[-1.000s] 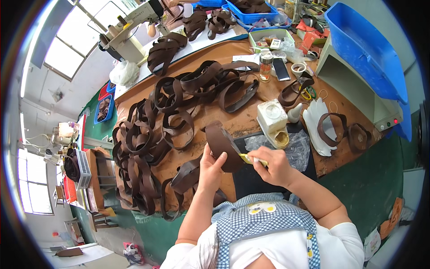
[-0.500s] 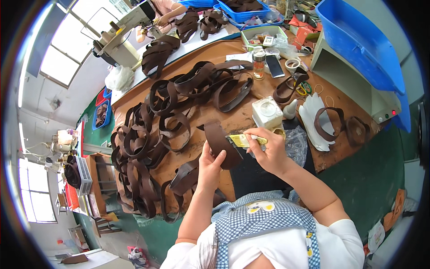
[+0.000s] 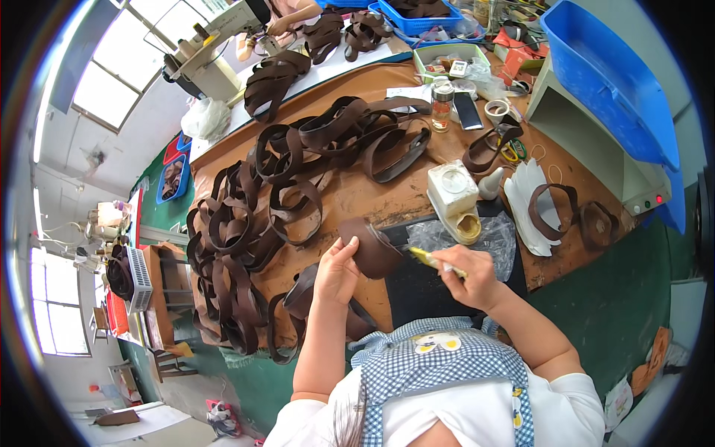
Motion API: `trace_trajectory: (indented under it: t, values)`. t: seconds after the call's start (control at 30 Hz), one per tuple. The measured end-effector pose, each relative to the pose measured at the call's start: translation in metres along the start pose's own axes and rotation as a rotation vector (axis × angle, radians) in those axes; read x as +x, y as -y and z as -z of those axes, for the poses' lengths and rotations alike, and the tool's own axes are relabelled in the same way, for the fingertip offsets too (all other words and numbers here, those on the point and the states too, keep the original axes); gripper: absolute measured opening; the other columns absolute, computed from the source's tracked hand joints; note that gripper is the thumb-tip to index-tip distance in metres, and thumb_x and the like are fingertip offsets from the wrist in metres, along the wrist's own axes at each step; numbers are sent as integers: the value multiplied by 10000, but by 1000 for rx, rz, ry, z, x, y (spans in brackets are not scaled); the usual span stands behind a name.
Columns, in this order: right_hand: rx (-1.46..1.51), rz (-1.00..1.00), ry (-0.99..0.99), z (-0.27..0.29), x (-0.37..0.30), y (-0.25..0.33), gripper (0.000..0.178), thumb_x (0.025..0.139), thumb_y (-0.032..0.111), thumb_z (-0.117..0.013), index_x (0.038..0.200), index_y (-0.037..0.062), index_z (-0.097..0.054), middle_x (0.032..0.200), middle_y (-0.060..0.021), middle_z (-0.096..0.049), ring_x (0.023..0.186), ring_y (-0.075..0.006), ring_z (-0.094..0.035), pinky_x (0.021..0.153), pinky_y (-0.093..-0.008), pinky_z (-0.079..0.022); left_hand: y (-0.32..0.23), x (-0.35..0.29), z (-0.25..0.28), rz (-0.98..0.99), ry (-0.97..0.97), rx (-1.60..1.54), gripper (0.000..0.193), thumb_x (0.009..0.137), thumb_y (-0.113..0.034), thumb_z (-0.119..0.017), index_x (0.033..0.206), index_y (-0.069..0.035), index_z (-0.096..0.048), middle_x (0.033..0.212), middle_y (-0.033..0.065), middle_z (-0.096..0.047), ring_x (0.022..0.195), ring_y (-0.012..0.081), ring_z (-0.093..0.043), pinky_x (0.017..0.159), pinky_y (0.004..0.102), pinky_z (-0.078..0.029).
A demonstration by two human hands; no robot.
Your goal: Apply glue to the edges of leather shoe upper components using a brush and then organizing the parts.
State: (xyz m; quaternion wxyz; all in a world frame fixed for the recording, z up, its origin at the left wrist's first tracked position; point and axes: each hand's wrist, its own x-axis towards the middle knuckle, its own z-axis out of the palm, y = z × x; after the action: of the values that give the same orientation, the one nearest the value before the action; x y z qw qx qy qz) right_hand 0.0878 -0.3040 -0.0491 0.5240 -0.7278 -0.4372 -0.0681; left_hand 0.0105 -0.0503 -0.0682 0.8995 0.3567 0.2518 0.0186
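My left hand [image 3: 337, 270] pinches a dark brown loop of wide strap [image 3: 370, 249], thumb on its outer face, holding it above the bench. My right hand [image 3: 473, 277] grips a yellow-handled brush [image 3: 426, 258], its bristle end close to the loop's right edge; whether they touch I cannot tell. Beneath them lies a black mat [image 3: 421, 294]. Just past the brush stands a white square container [image 3: 452, 190] with a small open pot of yellowish paste [image 3: 468, 226] beside it. A crumpled clear plastic sheet [image 3: 495, 249] lies partly on the mat.
Many brown strap loops [image 3: 238, 223] pile up on the bench's left and far side. Toward the right are white sheets [image 3: 531, 205], scissors [image 3: 514, 151], a phone [image 3: 468, 112], a glass jar [image 3: 442, 104] and a large blue bin [image 3: 611, 82]. Another person's arm [image 3: 294, 16] shows beyond, near a sewing machine [image 3: 223, 37].
My left hand has turned the loop and shifted its grip higher on it. My right hand with the brush has moved right and down, uncovering the paste pot. The whole view has shifted slightly.
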Motion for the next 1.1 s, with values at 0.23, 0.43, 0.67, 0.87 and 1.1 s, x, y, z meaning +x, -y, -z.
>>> trace_trajectory:
  t: [0.23,0.43,0.67,0.87,1.1]
  values:
    - [1,-181,-137,13,-9,-17,130,924,25,-590,1030,-19,-651,855,-125,-673,636,-175,-697,562,-254,-545,-9,-6,-3,71,205,-107,407,950,-79,-590,1342,-80,-479,1127,46,-653,967,141,-655,756,280,-555]
    - [136,-92,-143,4,36,8,137,903,13,-609,1028,-19,-653,853,-127,-671,646,-179,-690,573,-267,-545,0,-15,-28,-121,78,297,537,890,2,-646,1383,-90,-454,1151,0,-616,929,61,-600,625,175,-433]
    - [-53,118,-37,-16,49,1,180,880,24,-614,1059,5,-625,832,-113,-668,718,-239,-683,627,-314,-540,-3,-24,-24,-113,89,392,594,898,46,-604,1441,-52,-383,1261,64,-566,1149,170,-564,985,307,-459]
    - [-133,-38,-25,-23,46,-17,169,885,30,-603,1048,37,-649,871,-115,-678,723,-273,-680,636,-345,-540,-4,-28,-11,-46,103,306,601,891,51,-606,1440,-24,-371,1269,87,-573,1142,182,-581,988,317,-465]
    - [-109,-265,-178,4,18,-41,130,924,50,-597,1029,-3,-653,862,-116,-679,684,-189,-684,611,-296,-535,-8,-26,1,-89,217,190,632,848,81,-630,1423,-3,-380,1274,114,-583,1150,211,-594,1010,330,-458]
